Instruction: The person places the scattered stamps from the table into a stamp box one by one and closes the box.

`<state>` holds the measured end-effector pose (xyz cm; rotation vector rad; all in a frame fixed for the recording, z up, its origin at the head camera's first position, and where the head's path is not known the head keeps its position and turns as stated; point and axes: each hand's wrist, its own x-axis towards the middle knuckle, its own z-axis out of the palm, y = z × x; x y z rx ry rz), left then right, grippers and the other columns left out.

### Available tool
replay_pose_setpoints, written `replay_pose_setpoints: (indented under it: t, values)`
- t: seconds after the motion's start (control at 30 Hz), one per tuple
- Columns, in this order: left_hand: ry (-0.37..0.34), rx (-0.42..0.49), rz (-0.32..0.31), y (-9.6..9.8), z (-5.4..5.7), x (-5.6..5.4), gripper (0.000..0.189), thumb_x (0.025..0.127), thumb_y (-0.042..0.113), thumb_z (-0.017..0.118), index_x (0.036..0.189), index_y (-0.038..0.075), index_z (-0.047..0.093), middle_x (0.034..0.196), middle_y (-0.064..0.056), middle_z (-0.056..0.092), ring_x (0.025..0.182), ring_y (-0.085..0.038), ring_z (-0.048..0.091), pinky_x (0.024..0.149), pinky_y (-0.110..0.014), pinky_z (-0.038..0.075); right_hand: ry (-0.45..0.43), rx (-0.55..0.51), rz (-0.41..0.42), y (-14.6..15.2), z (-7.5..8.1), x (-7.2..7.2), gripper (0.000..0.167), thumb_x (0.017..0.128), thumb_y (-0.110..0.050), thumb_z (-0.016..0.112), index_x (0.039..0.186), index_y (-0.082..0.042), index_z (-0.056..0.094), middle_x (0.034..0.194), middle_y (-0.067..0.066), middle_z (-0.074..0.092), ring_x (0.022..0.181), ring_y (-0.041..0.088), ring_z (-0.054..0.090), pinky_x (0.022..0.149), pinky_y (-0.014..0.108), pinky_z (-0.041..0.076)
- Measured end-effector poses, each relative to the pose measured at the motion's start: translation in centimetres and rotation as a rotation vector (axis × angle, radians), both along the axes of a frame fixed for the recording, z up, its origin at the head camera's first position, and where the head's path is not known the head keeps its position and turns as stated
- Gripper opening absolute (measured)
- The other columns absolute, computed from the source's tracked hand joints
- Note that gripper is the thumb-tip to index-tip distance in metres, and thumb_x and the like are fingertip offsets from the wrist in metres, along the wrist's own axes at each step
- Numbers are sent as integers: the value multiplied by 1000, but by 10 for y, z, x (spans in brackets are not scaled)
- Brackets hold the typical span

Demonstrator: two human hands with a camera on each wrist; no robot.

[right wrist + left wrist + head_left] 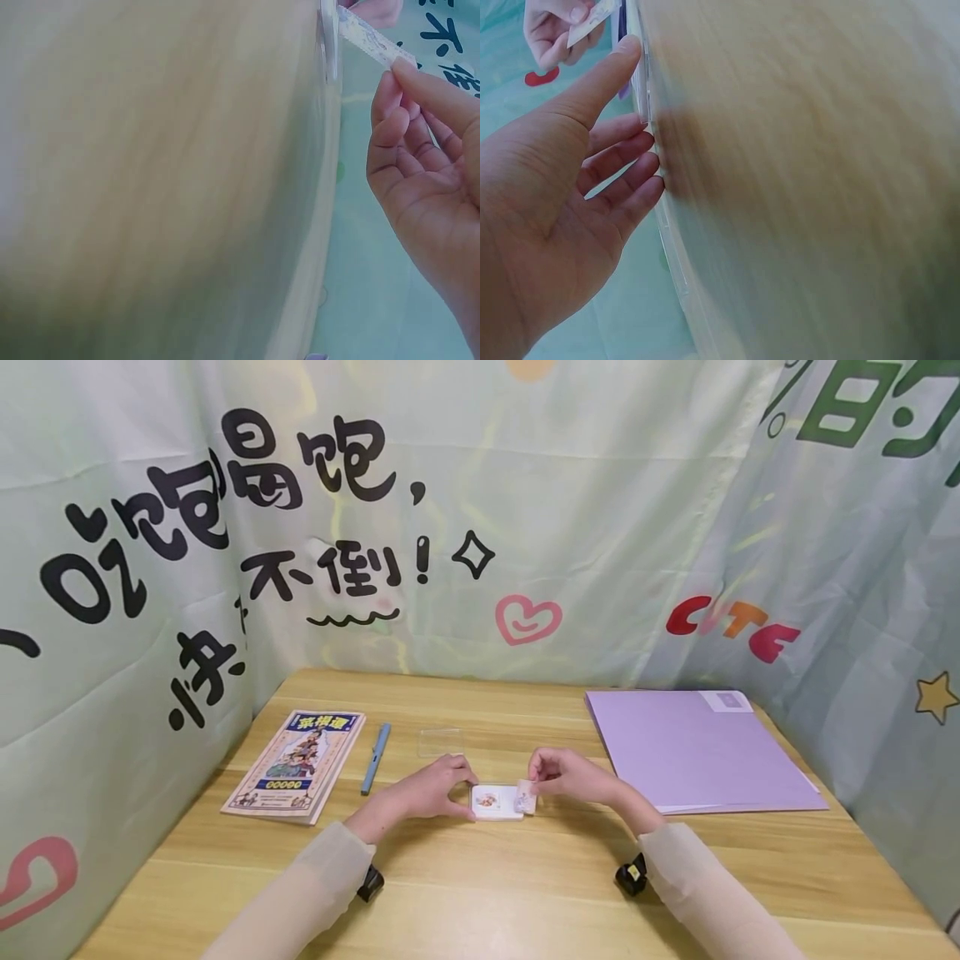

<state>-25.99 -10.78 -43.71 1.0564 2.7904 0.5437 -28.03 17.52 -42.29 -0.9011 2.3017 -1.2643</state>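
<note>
Flat on the table lies a small white rectangular case [508, 806] with a stamp-like picture [487, 801] on its left half. My left hand [437, 789] steadies the case at its left end, thumb at the near corner and index finger at the far one. With thumb and fingertips my right hand [567, 774] pinches a small printed paper slip [526, 797], stamp-like with a jagged edge. The slip [375, 43] stands tilted over the case's right end. In the left wrist view, the case [640, 75] shows only edge-on.
A clear flat lid [440, 742] lies behind the case. To the left are a blue pen [376, 759] and an illustrated booklet [300, 760]. A purple folder [690, 756] lies at the right. Printed curtains [585, 527] surround the wooden table [495, 893].
</note>
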Motion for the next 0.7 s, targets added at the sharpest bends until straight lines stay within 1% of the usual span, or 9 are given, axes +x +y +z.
replay_pose_setpoints:
  t: [0.13, 0.3, 0.37, 0.47, 0.53, 0.7]
  values:
    - [-3, -3, 6, 0, 0, 0, 55, 82, 42, 77, 123, 8, 65, 118, -1, 60, 111, -17, 53, 101, -34, 50, 20, 7, 10, -4, -2, -3, 14, 89, -8, 69, 95, -4, 57, 89, 6, 63, 78, 10, 58, 68, 21, 50]
    - [0, 3, 2, 0, 1, 1, 54, 81, 41, 78, 122, 8, 66, 116, -1, 60, 109, -17, 52, 98, -34, 50, 86, -8, 53, -9, -6, -7, 13, 89, -6, 68, 93, -4, 56, 83, 1, 61, 74, 7, 56, 63, 20, 49]
    - [-3, 4, 4, 0, 1, 1, 54, 81, 41, 78, 122, 8, 66, 116, -1, 60, 109, -17, 53, 98, -34, 50, 90, -5, 49, -11, -6, -7, 13, 89, -5, 68, 92, -3, 56, 82, 3, 62, 73, 7, 56, 63, 20, 49]
    - [-4, 10, 5, 0, 1, 1, 54, 80, 41, 79, 121, 8, 66, 116, -1, 60, 109, -17, 53, 98, -34, 50, 73, 13, 20, -15, -6, -7, 13, 88, -4, 69, 92, -2, 57, 83, 6, 62, 73, 7, 57, 63, 19, 49]
    - [-6, 15, 5, 0, 1, 1, 53, 80, 41, 79, 121, 8, 66, 116, 0, 60, 109, -17, 53, 98, -34, 50, 74, 24, 12, -17, -5, -7, 13, 87, -2, 69, 92, -1, 57, 83, 11, 63, 73, 9, 57, 64, 19, 49]
    - [3, 19, -4, 0, 0, 0, 53, 80, 40, 79, 120, 7, 66, 115, -1, 60, 108, -17, 53, 97, -35, 50, 87, 39, 23, -21, -6, -8, 14, 87, -1, 70, 92, 1, 57, 85, 17, 64, 74, 11, 56, 63, 18, 49]
